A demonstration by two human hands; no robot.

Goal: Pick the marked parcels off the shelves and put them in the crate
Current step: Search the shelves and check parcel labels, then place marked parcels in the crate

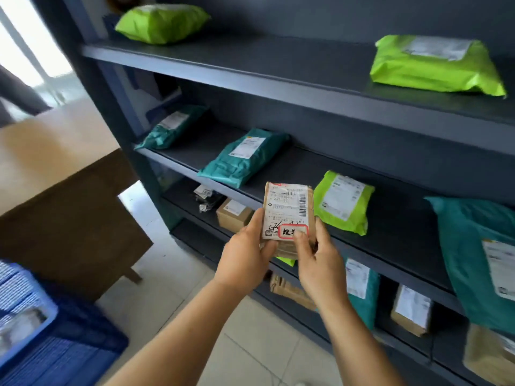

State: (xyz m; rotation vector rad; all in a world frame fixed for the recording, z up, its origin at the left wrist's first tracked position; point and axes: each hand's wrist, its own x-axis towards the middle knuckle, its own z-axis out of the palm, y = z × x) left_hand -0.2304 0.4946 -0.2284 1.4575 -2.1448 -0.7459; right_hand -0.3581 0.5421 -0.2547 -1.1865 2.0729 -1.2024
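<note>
A small brown cardboard parcel [288, 207] with a white shipping label and a red-bordered sticker is held upright in front of the dark shelves [278, 87]. My left hand [245, 254] grips its lower left side. My right hand [315, 260] grips its lower right side, thumb on the red-bordered sticker. The blue crate [50, 346] stands on the floor at the lower left, partly out of frame.
Green and teal mailer bags lie on the shelves: a lime bag [344, 201] just right of the held parcel, a teal bag [245, 157] to its upper left. Brown boxes [234, 214] sit on lower shelves. A wooden table [55, 168] stands left of the shelving.
</note>
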